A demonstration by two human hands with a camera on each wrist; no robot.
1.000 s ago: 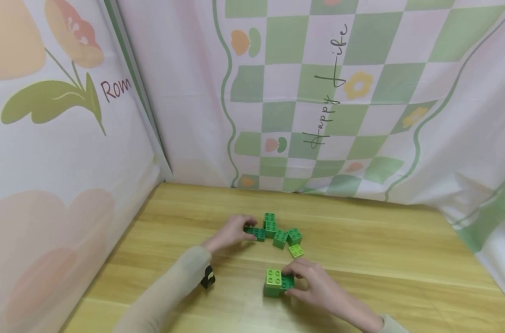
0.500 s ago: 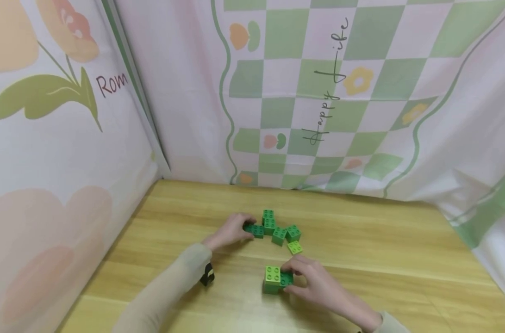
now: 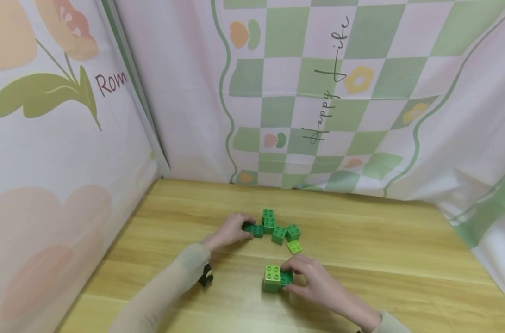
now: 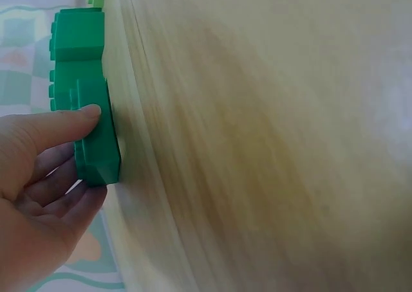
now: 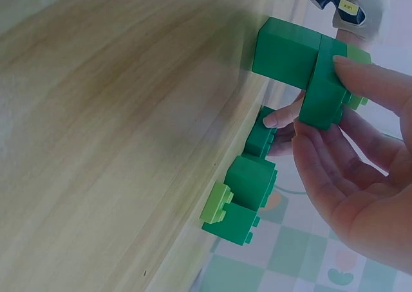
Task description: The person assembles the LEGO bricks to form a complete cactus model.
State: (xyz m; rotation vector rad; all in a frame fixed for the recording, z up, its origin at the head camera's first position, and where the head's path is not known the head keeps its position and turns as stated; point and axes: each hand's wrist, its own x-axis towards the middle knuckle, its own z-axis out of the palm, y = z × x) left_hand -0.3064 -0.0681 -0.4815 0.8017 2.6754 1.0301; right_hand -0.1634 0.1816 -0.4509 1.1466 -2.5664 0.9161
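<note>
My left hand (image 3: 232,229) pinches a flat dark green building brick (image 3: 258,231) beside the loose bricks, thumb on its near side in the left wrist view. My right hand (image 3: 316,281) grips a small built stack nearer the front. This stack has a green block (image 5: 286,51) at the bottom, a longer flat dark green brick (image 5: 322,89) across it, and a lime brick (image 3: 272,273) on top at the left end. The right thumb and fingers hold the overhanging end of the flat brick.
Several green bricks (image 3: 278,235) sit just right of my left hand, grouped closely. A flat lime brick (image 3: 294,247) lies at their front. The wooden table (image 3: 385,249) meets a checked curtain (image 3: 310,115) at the back and a printed fabric wall (image 3: 69,162) at the left.
The head view has tilted slightly, so everything sits a little higher in it. Both hands keep their holds, and the bricks stay in place.
</note>
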